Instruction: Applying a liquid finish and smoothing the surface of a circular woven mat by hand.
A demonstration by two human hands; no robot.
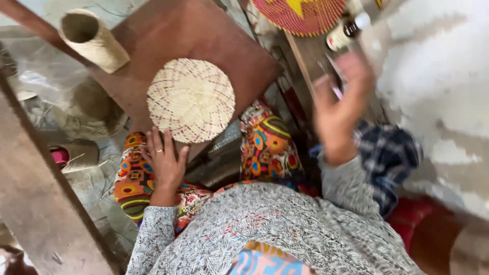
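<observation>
1. I see the left hand [164, 155] lying flat, fingers spread and open, on the near edge of a brown wooden board [204, 35] propped across the lap; it grips nothing
2. Its fingertips reach the lower rim of a round woven straw disc [191, 100], pale with faint purple lines, which lies flat on the board, about in the middle
3. The right hand [337, 104] is raised to the right of the board, blurred; fingers loosely curled around something thin, possibly a small tool with a pinkish part. I cannot tell what it is or how firmly it is held
4. A woven straw cylinder [93, 38], open end up and tilted, lies at the board's far left corner
5. A red and yellow woven disc [300, 15] shows at the top edge, with a small white-capped bottle [345, 31] just beside it
6. A patterned skirt [267, 147] shows under the board
</observation>
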